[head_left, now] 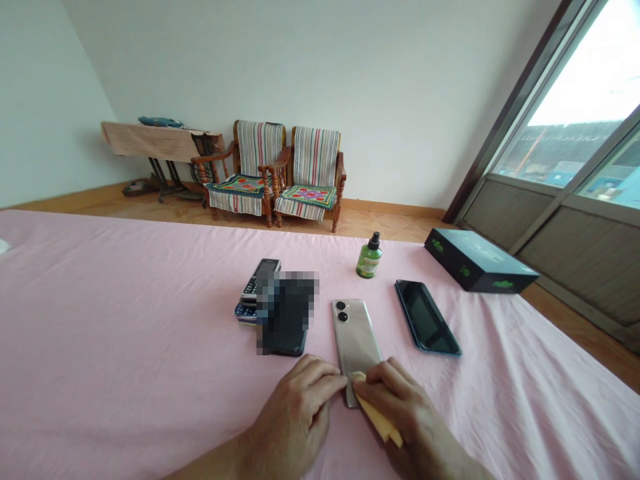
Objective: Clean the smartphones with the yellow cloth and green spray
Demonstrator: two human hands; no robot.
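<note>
A gold phone [354, 335] lies face down on the pink tablecloth [125, 320], camera end away from me. My left hand [297, 407] is closed with its fingertips against the phone's near left edge. My right hand [405, 407] is closed on a yellow cloth [379, 419], pressing it onto the phone's near end. Right of the gold phone lies a dark phone [427, 317], screen up. To the left sits a black phone [287, 317], partly blurred, beside a small stack of keypad phones [256, 290].
A green spray bottle [369, 256] stands behind the phones. A black box [480, 260] rests near the table's far right corner. Beyond the table stand two wooden armchairs [275, 177] and a covered side table [155, 140]. A large window [575, 120] fills the right side.
</note>
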